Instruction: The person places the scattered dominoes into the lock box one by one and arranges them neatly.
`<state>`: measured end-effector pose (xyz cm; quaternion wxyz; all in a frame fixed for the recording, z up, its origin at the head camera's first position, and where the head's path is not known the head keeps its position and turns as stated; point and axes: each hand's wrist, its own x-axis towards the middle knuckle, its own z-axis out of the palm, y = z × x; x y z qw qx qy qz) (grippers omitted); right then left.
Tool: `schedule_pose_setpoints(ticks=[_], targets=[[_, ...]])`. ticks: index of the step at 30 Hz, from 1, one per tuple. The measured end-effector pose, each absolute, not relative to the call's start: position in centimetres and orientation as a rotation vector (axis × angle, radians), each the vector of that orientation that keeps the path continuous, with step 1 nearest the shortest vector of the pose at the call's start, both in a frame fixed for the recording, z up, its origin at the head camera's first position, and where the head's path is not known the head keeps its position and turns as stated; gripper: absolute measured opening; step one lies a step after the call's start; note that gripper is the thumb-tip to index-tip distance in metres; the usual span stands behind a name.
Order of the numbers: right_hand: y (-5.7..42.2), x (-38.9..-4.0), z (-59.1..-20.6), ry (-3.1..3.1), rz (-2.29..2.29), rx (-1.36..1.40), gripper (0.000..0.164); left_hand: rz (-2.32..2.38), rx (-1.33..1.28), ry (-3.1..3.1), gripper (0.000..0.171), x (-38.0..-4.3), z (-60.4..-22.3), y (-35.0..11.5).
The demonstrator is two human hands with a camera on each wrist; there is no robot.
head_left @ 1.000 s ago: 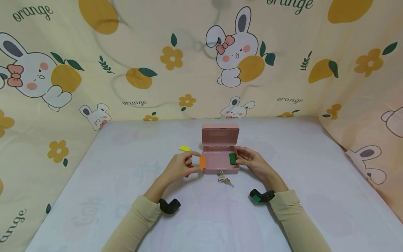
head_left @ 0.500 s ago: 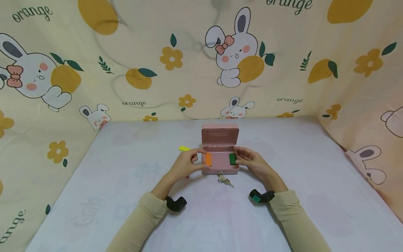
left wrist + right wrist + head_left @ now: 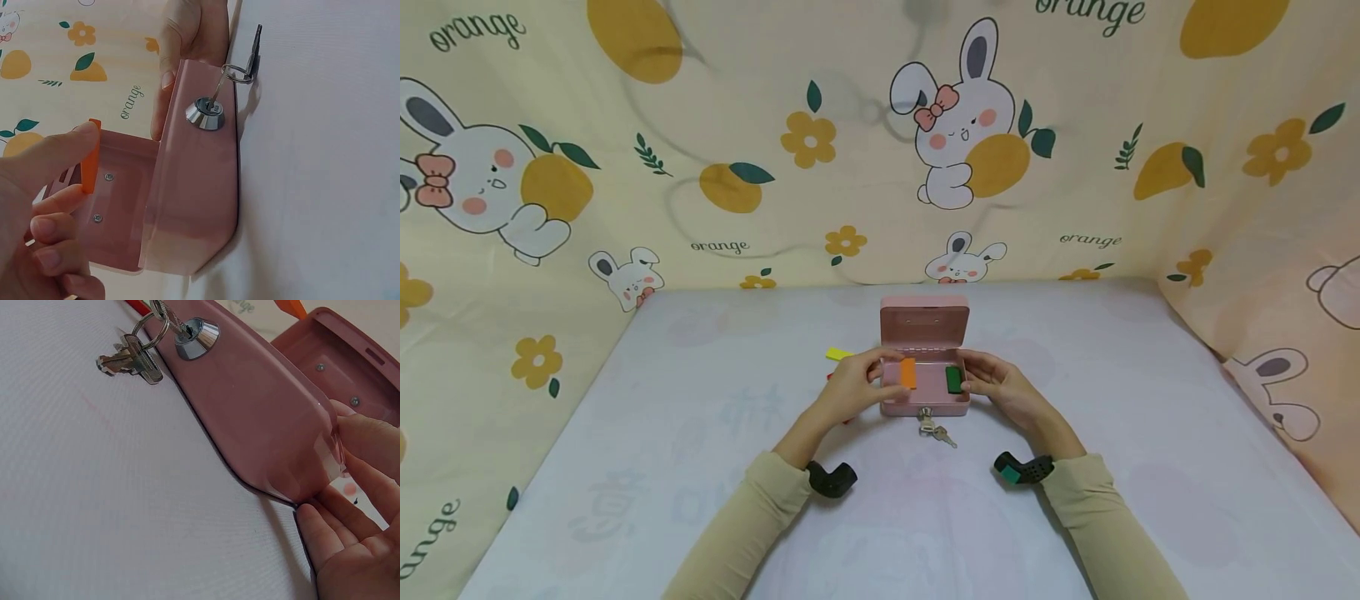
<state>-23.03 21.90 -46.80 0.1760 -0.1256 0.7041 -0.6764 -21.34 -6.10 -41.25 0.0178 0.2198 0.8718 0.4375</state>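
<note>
A pink cash box [image 3: 928, 408] stands on the white table with its lid [image 3: 923, 323] raised. My left hand [image 3: 857, 387] pinches a flat orange block [image 3: 908, 373] between thumb and index finger, over the left part of the box's inside. In the left wrist view the orange block [image 3: 92, 162] is on edge, with the other fingers curled below it. A dark green block [image 3: 953, 379] is by the right inner wall. At the box's right side my right hand [image 3: 1003, 387] grips the wall, thumb at the rim and fingers outside, as the right wrist view shows.
A key in the front lock [image 3: 206, 114] carries a ring with another key [image 3: 943, 436]. A yellow block [image 3: 838, 354] lies left of the box; red pieces nearby are mostly hidden by my left hand. A patterned cloth [image 3: 850, 150] hangs behind the table.
My left hand has moved right with the orange block, from the box's left wall to over its inside. The right hand and the box have stayed in place.
</note>
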Motion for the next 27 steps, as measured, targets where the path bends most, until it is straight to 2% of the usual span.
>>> schedule_pose_setpoints(ticks=[15,27], targets=[[22.0,-23.0,-46.8,2.024,-1.879,-0.334,0.067,1.391,0.732,2.667,0.043,-21.9,-41.5,-5.3],[21.9,-23.0,-46.7,2.031,-1.877,-0.327,0.069,1.400,0.650,2.625,0.046,-22.6,-41.9,-4.3]])
